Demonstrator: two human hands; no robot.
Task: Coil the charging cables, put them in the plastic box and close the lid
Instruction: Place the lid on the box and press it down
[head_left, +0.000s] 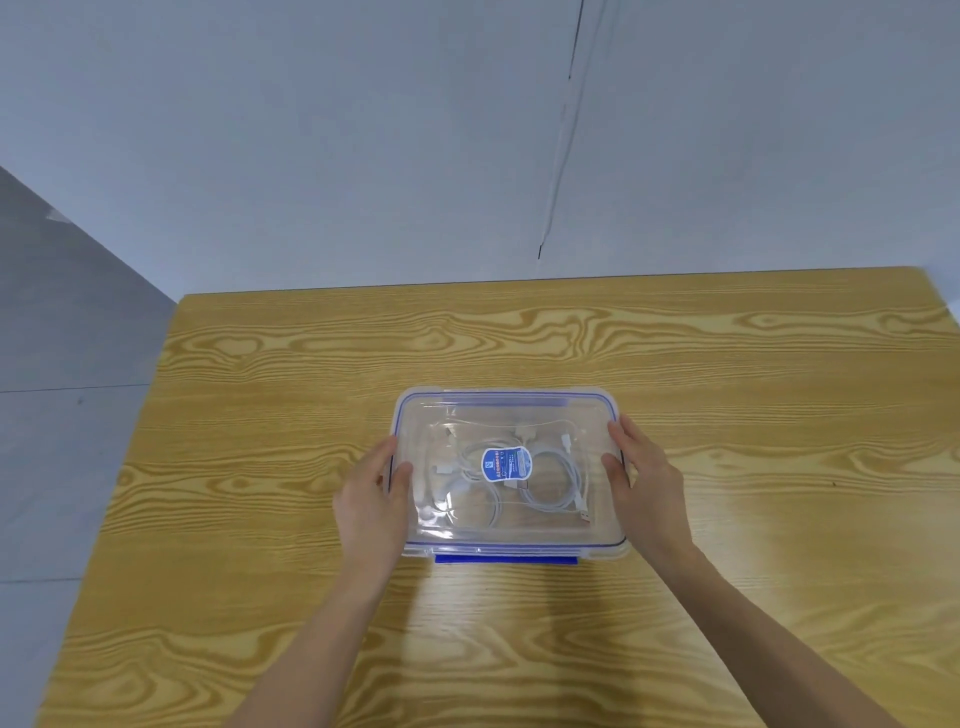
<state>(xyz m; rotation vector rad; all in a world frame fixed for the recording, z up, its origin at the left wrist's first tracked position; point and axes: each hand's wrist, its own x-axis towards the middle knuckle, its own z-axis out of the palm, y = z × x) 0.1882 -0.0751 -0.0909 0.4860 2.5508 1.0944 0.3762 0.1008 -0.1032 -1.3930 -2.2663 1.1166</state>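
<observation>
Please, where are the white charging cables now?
In the head view, the charging cables lie inside the plastic box, under its lid, at mid-table, between the left hand and the right hand.

**One sticker, its print too small to read**

The only printed matter in view is a small sticker (506, 464) at the middle of the clear lid (519, 410). It is a rounded label with a white border. Its left part is blue and carries a white emblem, perhaps a logo. Its right part is a lighter blue with several rows of tiny print, and a thin reddish line of characters runs along the top. At this sharpness none of it can be read: no word, brand name or number can be made out.
</observation>
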